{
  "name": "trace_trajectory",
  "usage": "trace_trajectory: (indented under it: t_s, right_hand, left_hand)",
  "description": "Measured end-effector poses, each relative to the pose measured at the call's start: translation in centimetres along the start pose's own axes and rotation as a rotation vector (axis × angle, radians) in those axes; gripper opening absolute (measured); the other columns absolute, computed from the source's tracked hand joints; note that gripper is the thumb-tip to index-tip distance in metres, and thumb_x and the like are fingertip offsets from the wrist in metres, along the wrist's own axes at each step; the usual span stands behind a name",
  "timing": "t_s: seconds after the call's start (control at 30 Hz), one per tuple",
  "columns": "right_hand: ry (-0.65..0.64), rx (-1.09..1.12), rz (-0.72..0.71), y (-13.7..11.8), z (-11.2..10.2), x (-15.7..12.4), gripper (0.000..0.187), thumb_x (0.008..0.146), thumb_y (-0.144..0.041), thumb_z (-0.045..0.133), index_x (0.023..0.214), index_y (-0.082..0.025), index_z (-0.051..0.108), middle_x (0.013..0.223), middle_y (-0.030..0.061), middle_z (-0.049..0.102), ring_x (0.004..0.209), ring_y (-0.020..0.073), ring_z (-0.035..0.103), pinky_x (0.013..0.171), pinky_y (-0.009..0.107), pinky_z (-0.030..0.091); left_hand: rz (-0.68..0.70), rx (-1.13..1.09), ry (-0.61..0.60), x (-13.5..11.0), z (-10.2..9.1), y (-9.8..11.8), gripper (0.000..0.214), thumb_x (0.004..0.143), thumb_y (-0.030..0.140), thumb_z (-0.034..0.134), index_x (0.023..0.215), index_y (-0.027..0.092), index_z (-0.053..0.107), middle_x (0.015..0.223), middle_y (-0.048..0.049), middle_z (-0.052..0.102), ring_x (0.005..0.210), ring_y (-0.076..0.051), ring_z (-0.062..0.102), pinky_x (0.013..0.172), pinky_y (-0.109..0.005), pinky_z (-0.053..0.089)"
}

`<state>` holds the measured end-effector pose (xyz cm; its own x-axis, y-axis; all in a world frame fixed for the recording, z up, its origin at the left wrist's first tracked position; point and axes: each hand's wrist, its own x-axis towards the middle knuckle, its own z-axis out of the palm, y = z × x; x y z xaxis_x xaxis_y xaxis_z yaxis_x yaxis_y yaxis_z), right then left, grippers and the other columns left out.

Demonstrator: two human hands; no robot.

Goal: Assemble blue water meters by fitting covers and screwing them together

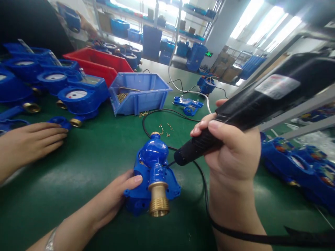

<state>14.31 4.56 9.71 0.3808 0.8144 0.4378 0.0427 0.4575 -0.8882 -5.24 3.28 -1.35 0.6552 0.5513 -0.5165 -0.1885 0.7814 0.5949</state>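
Observation:
My right hand [230,150] is wrapped round a black electric screwdriver [251,94], tilted down to the left. Its thin bit meets the blue housing beside the neck of a water meter [155,150]. The meter lies upside down near the middle of the green table, its threaded brass pipe end [159,202] pointing toward me. My left hand [123,191] grips the meter's left side, thumb on top and the other fingers hidden beneath. Several small brass screws [164,130] lie loose behind the meter. The screw under the bit, if any, is too small to make out.
A blue bin [141,94] of screws and a red bin [96,62] stand behind. Finished-looking meters [75,94] crowd the left, near another person's hand [34,143]. Blue brackets [188,104] lie at the back; more meters [300,164] are at right. A black cable [206,195] loops across the table.

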Motion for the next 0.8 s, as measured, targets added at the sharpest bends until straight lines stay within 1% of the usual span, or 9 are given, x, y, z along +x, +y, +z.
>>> trace_trajectory:
  t_s: [0.13,0.23,0.4,0.47,0.53,0.63,0.73,0.8]
  right_hand:
    - [0.015,0.059,0.028,0.4,0.1,0.3,0.028,0.057,-0.01,0.06,0.083,-0.02,0.057,0.055,-0.0057,0.058,0.047,0.0133,0.056,0.049,0.028,0.048]
    - [0.012,0.074,0.057,0.7,0.0,0.3,0.03,0.057,-0.009,0.063,0.084,-0.019,0.055,0.055,-0.0053,0.059,0.047,0.0139,0.057,0.049,0.028,0.048]
    - [-0.083,0.133,0.175,1.7,-0.4,0.1,0.04,0.058,-0.011,0.067,0.095,-0.018,0.053,0.064,-0.0021,0.066,0.056,0.0162,0.063,0.058,0.03,0.051]
    - [-0.11,0.158,0.232,2.3,-0.5,0.1,0.039,0.058,-0.01,0.065,0.094,-0.017,0.053,0.064,-0.0019,0.067,0.056,0.0164,0.063,0.058,0.03,0.051]
    - [-0.114,0.174,0.263,3.0,-0.4,0.0,0.035,0.057,-0.009,0.062,0.09,-0.017,0.052,0.059,-0.0039,0.064,0.052,0.0147,0.061,0.055,0.029,0.05]
    - [-0.097,0.164,0.239,4.1,-0.1,-0.3,0.032,0.058,-0.009,0.059,0.087,-0.018,0.05,0.055,-0.0067,0.059,0.046,0.0118,0.055,0.051,0.027,0.047]
    - [-0.07,0.143,0.221,4.7,0.2,-0.8,0.029,0.059,-0.009,0.059,0.085,-0.018,0.049,0.055,-0.0073,0.058,0.045,0.0112,0.054,0.049,0.027,0.045]
    - [-0.052,0.137,0.216,4.8,0.3,-1.0,0.029,0.059,-0.01,0.059,0.085,-0.017,0.049,0.055,-0.0073,0.058,0.045,0.0113,0.054,0.049,0.027,0.045]
  left_hand:
    - [-0.024,0.021,0.018,-0.1,0.2,0.2,0.06,0.072,0.037,0.067,0.123,0.013,0.049,0.113,-0.0114,0.065,0.104,-0.029,0.061,0.092,-0.037,0.046]
    - [-0.026,0.034,0.022,-0.1,0.2,0.3,0.059,0.073,0.037,0.067,0.124,0.013,0.047,0.114,-0.0113,0.065,0.104,-0.029,0.061,0.092,-0.038,0.046]
    - [-0.023,0.045,0.013,-0.1,0.0,0.2,0.057,0.072,0.038,0.067,0.121,0.013,0.05,0.113,-0.0118,0.066,0.101,-0.028,0.062,0.09,-0.037,0.047]
    - [-0.014,0.024,0.002,0.0,-0.1,0.1,0.056,0.072,0.039,0.067,0.119,0.013,0.051,0.112,-0.0116,0.066,0.098,-0.028,0.063,0.089,-0.036,0.047]
    - [0.007,-0.005,-0.001,0.1,-0.1,-0.2,0.054,0.072,0.038,0.067,0.118,0.014,0.052,0.111,-0.011,0.066,0.098,-0.028,0.063,0.087,-0.035,0.048]
    - [0.056,-0.023,0.018,0.4,0.2,-0.6,0.051,0.073,0.037,0.066,0.117,0.015,0.053,0.109,-0.0107,0.067,0.098,-0.028,0.063,0.085,-0.034,0.049]
    - [0.11,-0.023,0.044,0.6,0.5,-1.0,0.053,0.072,0.038,0.065,0.117,0.015,0.053,0.107,-0.0109,0.068,0.093,-0.028,0.065,0.085,-0.036,0.049]
    - [0.124,-0.029,0.056,0.6,0.7,-1.2,0.053,0.072,0.038,0.063,0.118,0.015,0.053,0.108,-0.0109,0.068,0.094,-0.029,0.064,0.085,-0.037,0.049]
